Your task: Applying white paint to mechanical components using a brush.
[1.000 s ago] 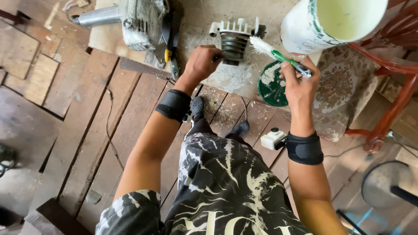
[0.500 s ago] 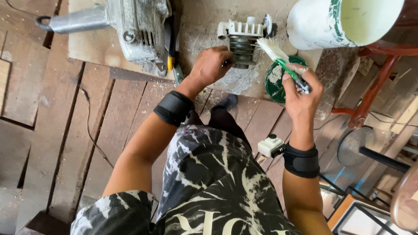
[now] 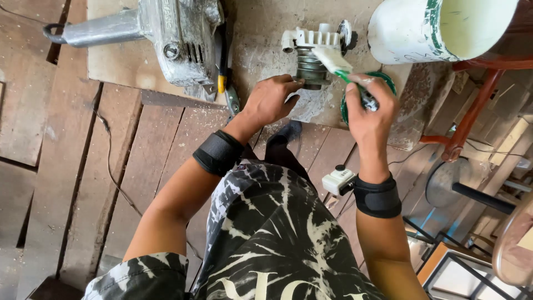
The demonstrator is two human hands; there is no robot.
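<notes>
Currently we count two hands, one motor part, one brush, one bucket, one big power tool. Our left hand [image 3: 270, 101] is closed around the lower edge of the small grey-and-white motor part [image 3: 313, 54], which sits on the board [image 3: 261, 33] straight ahead of us. Our right hand [image 3: 367, 105] is fisted on the green handle of a paintbrush [image 3: 336, 62], its white bristles lying against the motor part's top right. A green round lid [image 3: 388, 83] shows just behind the right hand. One white bucket [image 3: 438, 28] with green smears lies tipped at top right, well apart from the part. One silver power tool [image 3: 166, 33] lies on the board at top left, with a yellow-handled tool [image 3: 222, 61] just beside it.

Surface: dusty board laid on a worn plank floor [image 3: 72, 166], gaps between planks, a thin cable [image 3: 111, 161] trailing across. A red metal frame [image 3: 472, 111] crowds the right edge; left side has open planks. The board's near edge runs just under our left hand.
</notes>
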